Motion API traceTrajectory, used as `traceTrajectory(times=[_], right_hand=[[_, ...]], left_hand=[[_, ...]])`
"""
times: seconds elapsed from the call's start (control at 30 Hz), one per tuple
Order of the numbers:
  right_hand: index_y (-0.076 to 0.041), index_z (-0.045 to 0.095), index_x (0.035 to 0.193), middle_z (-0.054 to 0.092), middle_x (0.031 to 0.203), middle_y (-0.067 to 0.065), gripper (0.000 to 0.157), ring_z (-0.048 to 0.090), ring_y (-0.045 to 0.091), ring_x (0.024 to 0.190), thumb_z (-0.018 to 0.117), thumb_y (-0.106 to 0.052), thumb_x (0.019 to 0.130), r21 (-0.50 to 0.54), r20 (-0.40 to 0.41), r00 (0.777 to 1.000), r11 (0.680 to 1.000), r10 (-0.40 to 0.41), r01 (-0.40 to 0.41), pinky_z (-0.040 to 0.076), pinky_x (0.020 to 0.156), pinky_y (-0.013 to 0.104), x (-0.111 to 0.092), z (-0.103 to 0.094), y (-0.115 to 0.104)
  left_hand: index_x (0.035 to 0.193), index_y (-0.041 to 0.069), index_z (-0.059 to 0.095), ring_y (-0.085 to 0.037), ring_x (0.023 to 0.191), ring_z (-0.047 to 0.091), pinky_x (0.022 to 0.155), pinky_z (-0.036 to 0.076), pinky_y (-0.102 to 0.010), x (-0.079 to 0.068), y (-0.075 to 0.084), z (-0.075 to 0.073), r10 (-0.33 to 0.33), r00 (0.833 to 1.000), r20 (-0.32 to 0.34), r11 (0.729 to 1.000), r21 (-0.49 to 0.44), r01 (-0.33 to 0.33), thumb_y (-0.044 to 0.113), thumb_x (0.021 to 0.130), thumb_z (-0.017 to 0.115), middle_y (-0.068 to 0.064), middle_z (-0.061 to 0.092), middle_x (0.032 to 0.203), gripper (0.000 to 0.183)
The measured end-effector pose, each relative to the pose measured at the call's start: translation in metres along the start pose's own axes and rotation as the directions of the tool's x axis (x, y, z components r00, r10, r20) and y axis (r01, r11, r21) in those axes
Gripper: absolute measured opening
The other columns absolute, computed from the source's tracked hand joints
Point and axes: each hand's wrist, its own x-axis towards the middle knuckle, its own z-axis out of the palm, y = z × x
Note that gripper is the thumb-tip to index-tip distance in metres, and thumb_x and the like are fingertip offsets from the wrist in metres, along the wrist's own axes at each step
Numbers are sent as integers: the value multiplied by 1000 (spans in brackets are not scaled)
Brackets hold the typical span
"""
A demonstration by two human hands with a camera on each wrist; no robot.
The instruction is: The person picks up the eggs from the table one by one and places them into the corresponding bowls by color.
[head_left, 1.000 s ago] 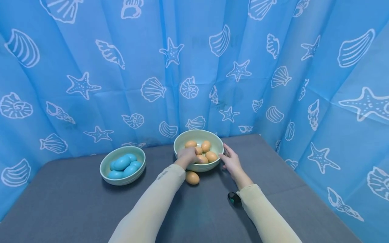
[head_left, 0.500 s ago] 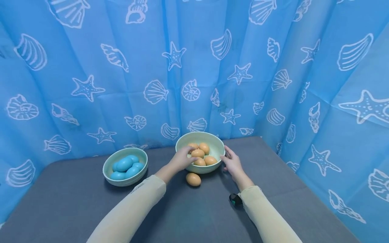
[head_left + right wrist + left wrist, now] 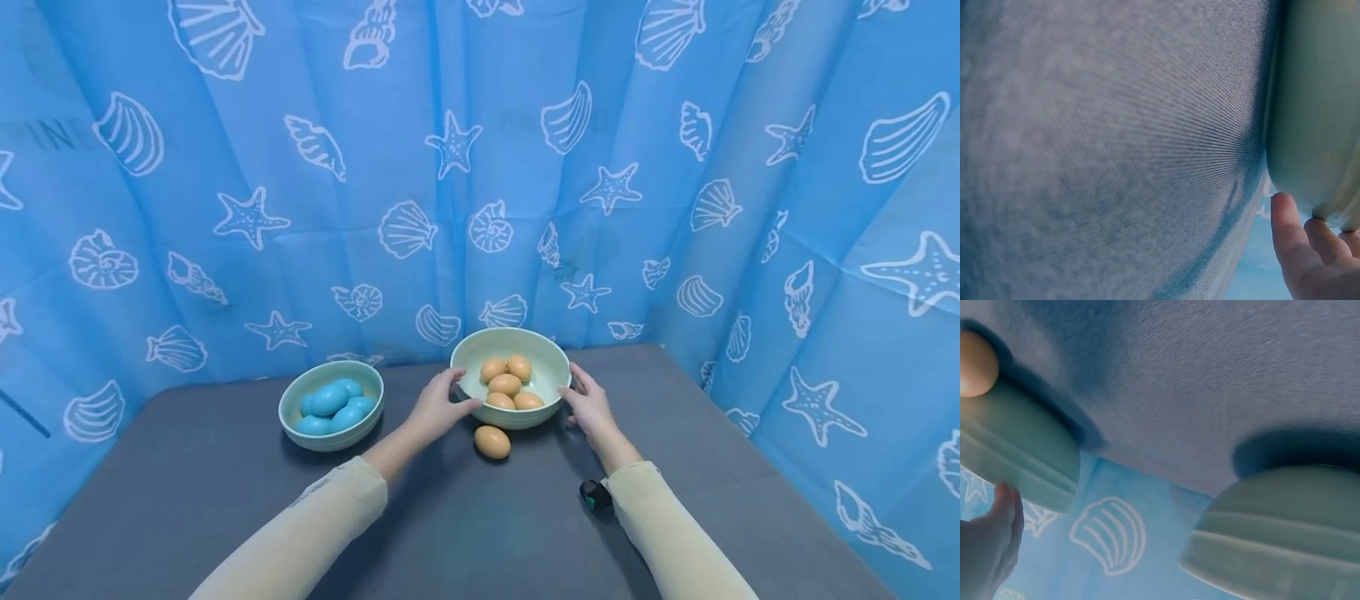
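Observation:
A pale green bowl [image 3: 517, 340] with several brown eggs [image 3: 505, 384] in it stands near the curtain. My left hand [image 3: 437, 408] is at its left side, thumb and fingers spread by the rim and holding no egg; in the left wrist view its fingertips [image 3: 1007, 494] lie close to the bowl's outer wall. On the right side my right hand [image 3: 592, 408] holds the bowl, thumb at the rim and fingers against the outside. In the right wrist view those fingertips [image 3: 1285, 203] reach the bowl's wall. One brown egg [image 3: 492, 442] lies on the cloth in front of the bowl.
A second pale green bowl [image 3: 296, 397] with several blue eggs [image 3: 330, 400] stands to the left. Grey cloth [image 3: 480, 533] covers the table. A blue shell-print curtain [image 3: 420, 275] hangs behind and to the right. A small black device [image 3: 596, 495] is at the right wrist.
My left hand has come out from among the brown eggs and moved to the bowl's left rim. My right hand stays on the bowl's right side. The head view has shifted slightly.

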Motion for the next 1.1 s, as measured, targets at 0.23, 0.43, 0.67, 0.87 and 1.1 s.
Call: traceTrajectory(times=[0.23,0.43,0.67,0.87,1.1], right_hand=[[-9,18,156,19,158,18,60,31,35,139,46,-12,102,-4,4,1000,1000,2,-2,49,82,45,-1,-2,-2],[-10,17,156,16,159,16,60,26,36,142,45,-13,103,-8,12,1000,1000,7,-7,45,91,53,-3,-1,-3],[-11,17,157,16,160,15,60,28,35,141,45,-13,104,-7,10,1000,1000,13,-13,45,90,52,-3,1,-3],[-11,17,157,15,160,15,60,27,35,142,45,-13,103,-10,6,1000,1000,11,-11,45,91,53,-3,2,-2],[-11,18,156,16,160,15,59,28,35,141,44,-14,104,-22,3,1000,1000,0,0,47,87,49,-3,1,-3]], left_hand=[[143,-8,37,-42,120,52,95,48,-50,-11,-5,5,-91,993,80,996,-16,92,19,88,75,-28,47,137,72],[142,-7,37,-40,115,55,88,52,-46,-19,-9,10,-172,977,124,982,-53,180,16,86,76,-26,49,135,72],[139,-8,42,-39,119,52,93,48,-48,-28,-16,21,-243,955,167,961,-94,261,11,84,77,-25,54,128,68],[136,-7,44,-36,114,52,96,45,-50,-29,-19,32,-322,929,183,922,-163,352,10,82,78,-22,56,121,66],[143,-2,42,-36,126,46,106,36,-53,-21,-24,33,-377,877,298,868,-216,447,15,84,77,-21,51,134,71]])
